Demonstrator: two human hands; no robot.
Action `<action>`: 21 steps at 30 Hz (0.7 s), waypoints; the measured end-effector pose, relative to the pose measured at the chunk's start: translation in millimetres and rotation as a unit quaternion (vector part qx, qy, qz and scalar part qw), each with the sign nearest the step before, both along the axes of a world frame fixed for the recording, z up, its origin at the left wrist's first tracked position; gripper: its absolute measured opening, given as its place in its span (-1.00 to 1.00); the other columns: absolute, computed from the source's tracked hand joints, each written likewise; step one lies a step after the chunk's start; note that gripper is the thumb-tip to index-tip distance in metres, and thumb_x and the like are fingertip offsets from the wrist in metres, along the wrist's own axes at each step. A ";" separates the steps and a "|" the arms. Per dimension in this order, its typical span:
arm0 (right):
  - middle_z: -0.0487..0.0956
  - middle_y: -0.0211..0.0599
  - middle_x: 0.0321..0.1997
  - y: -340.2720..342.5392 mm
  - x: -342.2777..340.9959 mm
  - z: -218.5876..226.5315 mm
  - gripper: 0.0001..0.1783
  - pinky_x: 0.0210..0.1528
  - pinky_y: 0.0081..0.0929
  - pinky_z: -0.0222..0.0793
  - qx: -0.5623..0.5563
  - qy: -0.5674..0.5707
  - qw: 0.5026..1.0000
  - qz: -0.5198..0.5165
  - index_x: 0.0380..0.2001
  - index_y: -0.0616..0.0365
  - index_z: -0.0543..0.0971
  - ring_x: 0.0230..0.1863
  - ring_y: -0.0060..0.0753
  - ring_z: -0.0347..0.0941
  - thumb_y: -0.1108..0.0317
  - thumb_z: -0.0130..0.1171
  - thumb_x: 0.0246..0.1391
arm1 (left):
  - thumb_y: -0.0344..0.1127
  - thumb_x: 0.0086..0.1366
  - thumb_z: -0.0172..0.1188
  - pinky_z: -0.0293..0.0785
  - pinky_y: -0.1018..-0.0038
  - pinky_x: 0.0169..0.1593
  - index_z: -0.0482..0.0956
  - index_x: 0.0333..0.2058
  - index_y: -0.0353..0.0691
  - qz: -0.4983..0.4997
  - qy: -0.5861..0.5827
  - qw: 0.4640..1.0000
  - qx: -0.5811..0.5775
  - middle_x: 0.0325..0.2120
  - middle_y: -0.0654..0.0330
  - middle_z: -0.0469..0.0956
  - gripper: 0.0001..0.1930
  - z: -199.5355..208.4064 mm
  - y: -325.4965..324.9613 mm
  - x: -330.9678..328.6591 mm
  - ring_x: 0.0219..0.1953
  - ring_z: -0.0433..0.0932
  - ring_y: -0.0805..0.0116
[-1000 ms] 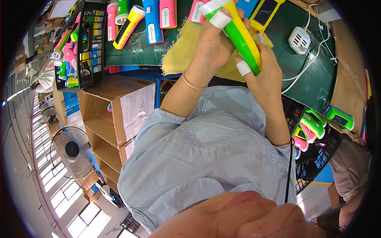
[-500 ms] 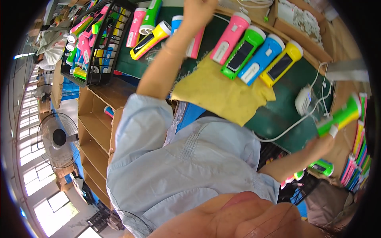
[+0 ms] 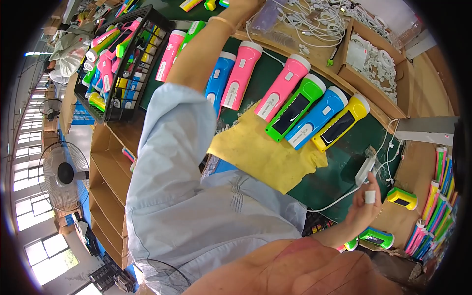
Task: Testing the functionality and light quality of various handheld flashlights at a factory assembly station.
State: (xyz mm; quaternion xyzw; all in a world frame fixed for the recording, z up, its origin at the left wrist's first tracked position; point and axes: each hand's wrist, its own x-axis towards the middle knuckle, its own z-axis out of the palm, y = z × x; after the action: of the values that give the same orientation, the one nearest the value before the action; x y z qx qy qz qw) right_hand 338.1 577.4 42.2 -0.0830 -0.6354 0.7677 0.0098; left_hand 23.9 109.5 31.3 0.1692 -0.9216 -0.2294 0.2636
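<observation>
My right hand [image 3: 363, 206] holds nothing; its fingers are apart and a white wrap covers one finger. Beside it are a white charger block [image 3: 365, 170] with a cable and a yellow-and-green flashlight [image 3: 402, 198]. My left hand [image 3: 241, 11] reaches to the top edge, its fingers mostly cut off. Before me lie a pink flashlight [image 3: 283, 88], a green one [image 3: 296, 108] with a dark panel, a blue one [image 3: 316, 118] and a yellow one [image 3: 340, 123]. They partly overlap a yellow cloth [image 3: 268, 155]. Left of them are another pink flashlight [image 3: 241, 76] and a blue one [image 3: 216, 83].
A black crate [image 3: 132, 64] full of flashlights stands at the left, above cardboard shelving [image 3: 105, 182]. White cables [image 3: 319, 22] and a cardboard box [image 3: 400, 73] of small white parts are at the back. Flashlights are stacked [image 3: 437, 211] at the far right.
My right hand has let go of the green-and-yellow flashlight, which now lies on the right, and has drawn back toward the charger block. The whole view has shifted, showing more of the back.
</observation>
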 end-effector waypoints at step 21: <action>0.46 -0.31 -0.21 -102.6 50.4 -32.3 -0.56 -0.12 -0.56 0.30 0.019 0.077 0.947 0.313 -0.03 0.30 0.37 -0.18 -0.54 0.37 0.35 0.15 0.03 | -0.23 0.18 0.11 0.47 0.45 -0.14 0.27 -0.01 -0.33 -0.426 -0.062 0.628 0.648 -0.23 0.06 0.49 -0.55 4.2 211.2 339.2 -0.21 0.50 0.35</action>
State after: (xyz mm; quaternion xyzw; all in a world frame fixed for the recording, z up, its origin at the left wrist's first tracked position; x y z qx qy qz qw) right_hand 388.4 474.8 9.9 0.1796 -0.6413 0.7239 -0.1801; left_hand 363.1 320.7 35.4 -0.1017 -0.5187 -0.8431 -0.0989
